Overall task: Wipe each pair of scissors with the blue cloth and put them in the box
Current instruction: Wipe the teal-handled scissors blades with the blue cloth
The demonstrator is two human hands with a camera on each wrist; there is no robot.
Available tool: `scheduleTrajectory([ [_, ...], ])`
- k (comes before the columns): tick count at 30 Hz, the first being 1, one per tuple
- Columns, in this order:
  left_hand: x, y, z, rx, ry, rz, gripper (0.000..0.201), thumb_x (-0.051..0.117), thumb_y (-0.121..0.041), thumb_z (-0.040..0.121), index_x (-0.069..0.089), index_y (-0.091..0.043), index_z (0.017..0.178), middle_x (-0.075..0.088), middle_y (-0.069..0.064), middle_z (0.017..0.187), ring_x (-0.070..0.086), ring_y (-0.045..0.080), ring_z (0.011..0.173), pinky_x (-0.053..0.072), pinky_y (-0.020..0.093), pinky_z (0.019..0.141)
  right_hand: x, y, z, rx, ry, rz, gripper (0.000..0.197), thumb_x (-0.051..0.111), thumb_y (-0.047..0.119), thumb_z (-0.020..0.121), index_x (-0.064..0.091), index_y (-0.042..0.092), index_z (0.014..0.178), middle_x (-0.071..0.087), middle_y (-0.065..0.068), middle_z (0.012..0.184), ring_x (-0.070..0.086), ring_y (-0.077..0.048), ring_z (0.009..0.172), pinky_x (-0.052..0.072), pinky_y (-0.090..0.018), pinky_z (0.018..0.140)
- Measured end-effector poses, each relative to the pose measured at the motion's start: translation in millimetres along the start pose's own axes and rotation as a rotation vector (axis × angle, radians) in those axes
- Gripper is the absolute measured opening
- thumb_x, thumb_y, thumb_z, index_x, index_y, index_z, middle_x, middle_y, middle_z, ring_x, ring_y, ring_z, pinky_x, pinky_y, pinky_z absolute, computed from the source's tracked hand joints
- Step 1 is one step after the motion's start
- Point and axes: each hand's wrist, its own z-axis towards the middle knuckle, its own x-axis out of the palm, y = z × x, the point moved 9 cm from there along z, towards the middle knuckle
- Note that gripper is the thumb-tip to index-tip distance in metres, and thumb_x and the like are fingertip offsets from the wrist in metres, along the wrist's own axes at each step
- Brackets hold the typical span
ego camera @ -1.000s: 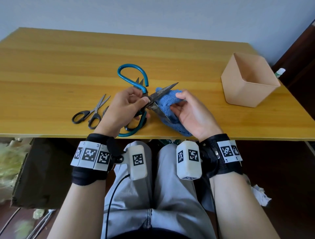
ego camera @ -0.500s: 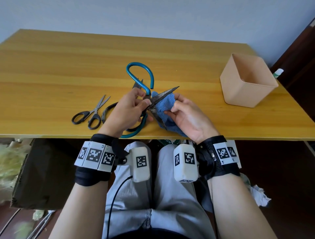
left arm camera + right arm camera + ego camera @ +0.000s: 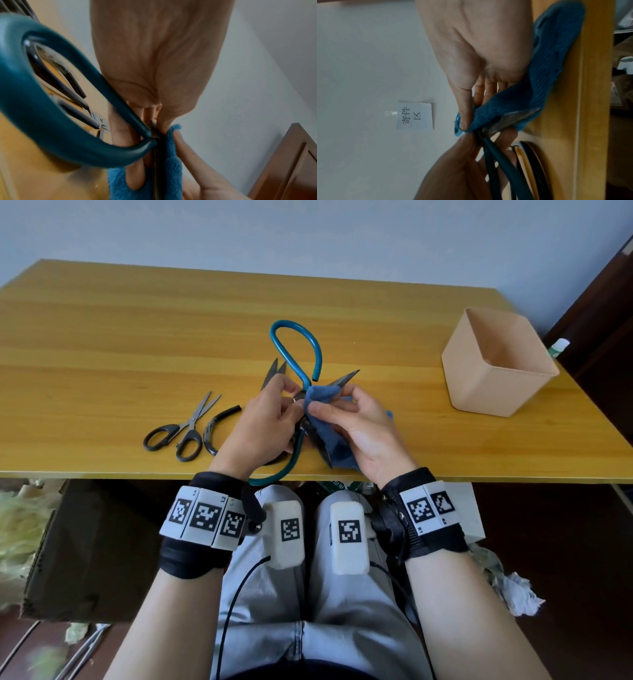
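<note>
Left hand grasping teal scissors near pivot; right hand pinching blue cloth over splayed blades; bare tips risk nicking fingers; box at two o'clock on tabletop

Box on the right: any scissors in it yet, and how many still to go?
None visible in the box. In hand: left hand holds the teal scissors; right hand wipes with the blue cloth. Left: two black pairs on the table.
</note>
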Motion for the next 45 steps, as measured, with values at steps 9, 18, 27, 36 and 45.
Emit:
scheduleTrajectory([
  [9, 1.2, -2.7, -3.2, 0.04, 0.017, -0.029, 0.015, 0.047, -0.016, 0.106, 0.043, -0.006, 0.117, 0.072, 0.012, 0.098, 0.074, 0.028, 0.065, 0.062, 0.045, 0.058, -3.1, -2.8, -3.0, 0.033, -0.038, 0.103, 0.03, 0.069, -0.003, 0.085, 0.058, 0.005, 0.112, 0.072, -0.012, 0.089, 0.068, -0.026, 0.081, 0.057, -0.051, 0.082],
  [18, 10.5, 3.3, -4.9, 0.093, 0.063, -0.022, 0.012, 0.049, -0.018, 0.105, 0.049, -0.01, 0.114, 0.067, 0.017, 0.094, 0.07, 0.033, 0.063, 0.041, 0.016, 0.043, 0.1, -11.4, -12.2, 0.073, -0.02, 0.115, 0.022, 0.053, -0.004, 0.091, 0.062, 0.003, 0.109, 0.067, -0.009, 0.087, 0.061, -0.023, 0.08, 0.053, -0.039, 0.075],
  [27, 11.5, 14.7, -3.3, 0.087, 0.042, -0.01, 0.014, 0.051, -0.017, 0.104, 0.051, -0.009, 0.115, 0.06, 0.018, 0.102, 0.071, 0.033, 0.067, 0.041, 0.013, 0.043, -1.0, -22.2, -13.2, 0.089, 0.014, 0.123, 0.031, 0.061, -0.005, 0.089, 0.06, 0.0, 0.119, 0.065, -0.024, 0.113, 0.062, -0.035, 0.098, 0.058, -0.056, 0.081],
  [36, 13.9, 19.3, -0.8, 0.081, 0.002, 0.003, 0.013, 0.055, -0.02, 0.103, 0.054, -0.012, 0.113, 0.061, 0.009, 0.095, 0.068, 0.023, 0.062, 0.04, 0.015, 0.046, -9.2, -25.5, -9.4, 0.113, -0.046, 0.099, 0.015, 0.05, -0.006, 0.091, 0.06, 0.005, 0.092, 0.065, -0.01, 0.082, 0.06, -0.022, 0.073, 0.055, -0.031, 0.063],
  [45, 13.6, 19.8, -5.2, 0.098, 0.031, 0.009, 0.004, 0.054, -0.016, 0.102, 0.052, -0.019, 0.101, 0.062, 0.012, 0.102, 0.07, 0.037, 0.073, 0.047, 0.032, 0.044, -4.8, -26.9, -10.2, 0.095, 0.022, 0.15, 0.037, 0.066, -0.002, 0.088, 0.058, -0.002, 0.124, 0.064, -0.024, 0.126, 0.061, -0.035, 0.111, 0.042, -0.056, 0.108],
])
